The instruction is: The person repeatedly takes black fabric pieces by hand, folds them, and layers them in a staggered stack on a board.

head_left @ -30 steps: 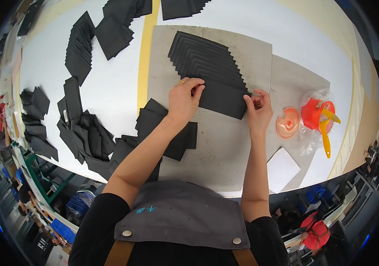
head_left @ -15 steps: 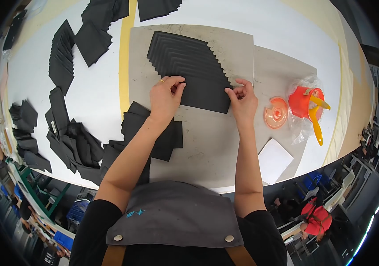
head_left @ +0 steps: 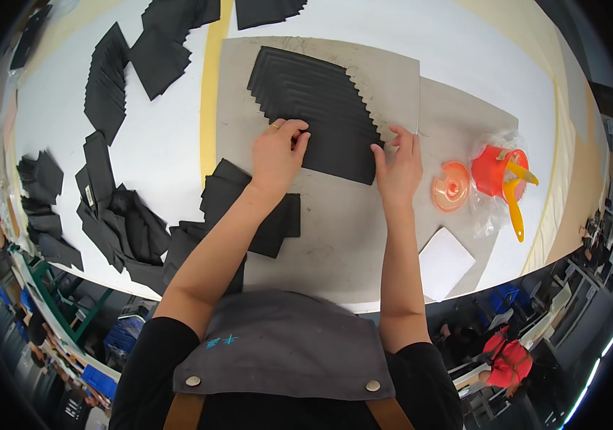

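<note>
A row of overlapping flat black pieces (head_left: 314, 97), perhaps fabric or leather, fans down the grey board (head_left: 335, 244) in front of me. Fingers and thumb of my left hand (head_left: 278, 158) are pinched together at the left edge of the nearest black piece (head_left: 342, 159). At that piece's right edge is my right hand (head_left: 399, 168), its thumb near the corner and its fingers apart from the thumb. Partly under my left forearm lies a loose stack of black pieces (head_left: 271, 229).
To the right, a red pot (head_left: 489, 170) in clear plastic holds yellow-handled tools (head_left: 515, 208). Beside it lie an orange lid (head_left: 451, 188) and a white pad (head_left: 446, 264). More black piles (head_left: 131, 229) cover the left side. A person in red (head_left: 508, 358) is at lower right.
My right hand's fingers have opened away from the thumb at the piece's right edge. The left hand stays at the left edge. The whole view has shifted slightly.
</note>
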Demonstrator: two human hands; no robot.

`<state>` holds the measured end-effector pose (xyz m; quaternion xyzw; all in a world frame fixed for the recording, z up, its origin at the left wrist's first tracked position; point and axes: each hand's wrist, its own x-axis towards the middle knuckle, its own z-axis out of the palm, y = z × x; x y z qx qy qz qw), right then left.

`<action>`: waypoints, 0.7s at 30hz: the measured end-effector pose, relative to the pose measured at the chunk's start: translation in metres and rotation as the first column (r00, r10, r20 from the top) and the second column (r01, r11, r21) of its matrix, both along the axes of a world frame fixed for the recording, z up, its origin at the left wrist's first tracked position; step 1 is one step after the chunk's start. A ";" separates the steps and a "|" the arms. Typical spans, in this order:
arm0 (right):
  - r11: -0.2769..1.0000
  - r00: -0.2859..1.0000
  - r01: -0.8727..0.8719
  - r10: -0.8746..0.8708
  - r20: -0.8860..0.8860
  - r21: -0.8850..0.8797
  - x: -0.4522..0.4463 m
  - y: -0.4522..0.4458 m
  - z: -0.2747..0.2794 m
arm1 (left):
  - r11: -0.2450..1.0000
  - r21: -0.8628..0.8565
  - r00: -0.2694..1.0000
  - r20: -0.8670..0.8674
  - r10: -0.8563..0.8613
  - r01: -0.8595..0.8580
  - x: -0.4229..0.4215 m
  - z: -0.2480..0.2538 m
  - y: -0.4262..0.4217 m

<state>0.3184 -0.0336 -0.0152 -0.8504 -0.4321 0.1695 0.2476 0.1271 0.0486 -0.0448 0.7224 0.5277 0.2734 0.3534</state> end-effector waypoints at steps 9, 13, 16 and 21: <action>0.776 0.747 -0.623 0.627 0.221 -0.098 -0.052 0.001 -0.030 | 0.974 0.226 0.997 -0.071 0.011 0.006 -0.016 0.000 0.003; 0.789 0.747 -0.608 0.607 0.270 -0.092 -0.055 0.001 -0.030 | 0.935 0.346 0.985 -0.168 -0.024 0.082 -0.040 0.006 -0.003; 0.788 0.746 -0.609 0.608 0.273 -0.092 -0.055 -0.001 -0.031 | 0.880 0.267 0.891 -0.347 -0.292 0.392 -0.045 0.018 -0.025; 0.781 0.738 -0.618 0.615 0.279 -0.088 -0.054 0.000 -0.031 | 0.848 0.112 0.785 -0.456 -0.420 0.519 -0.058 0.011 -0.056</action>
